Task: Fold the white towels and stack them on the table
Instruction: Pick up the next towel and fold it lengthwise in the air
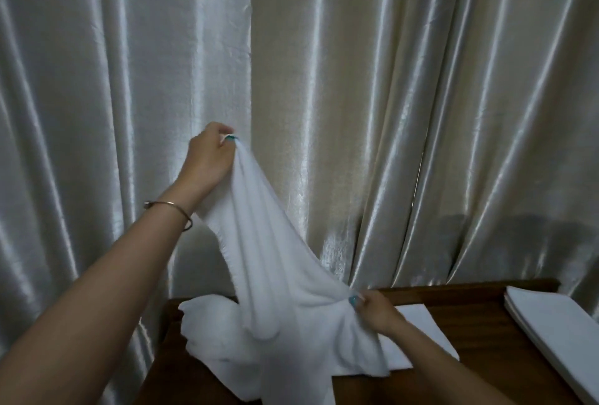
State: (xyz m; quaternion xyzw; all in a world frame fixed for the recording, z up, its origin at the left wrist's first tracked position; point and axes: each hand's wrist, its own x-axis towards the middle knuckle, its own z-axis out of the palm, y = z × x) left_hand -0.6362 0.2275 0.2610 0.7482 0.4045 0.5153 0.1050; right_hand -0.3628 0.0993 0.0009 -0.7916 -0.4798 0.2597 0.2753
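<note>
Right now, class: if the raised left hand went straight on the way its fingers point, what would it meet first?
Most likely the curtain. The left hand, pinching the towel, points up and away toward it; depth is unclear.

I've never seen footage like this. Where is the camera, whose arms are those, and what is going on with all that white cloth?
There is no machine here: the camera sits on a person's head, looking forward and down at their own arms. The left hand lifts one corner of a white towel high; the right hand pinches it lower down, just above a wooden table. A folded towel lies flat on the table behind the right hand, and a stack of folded towels sits at the right edge. Shiny curtains hang behind.
</note>
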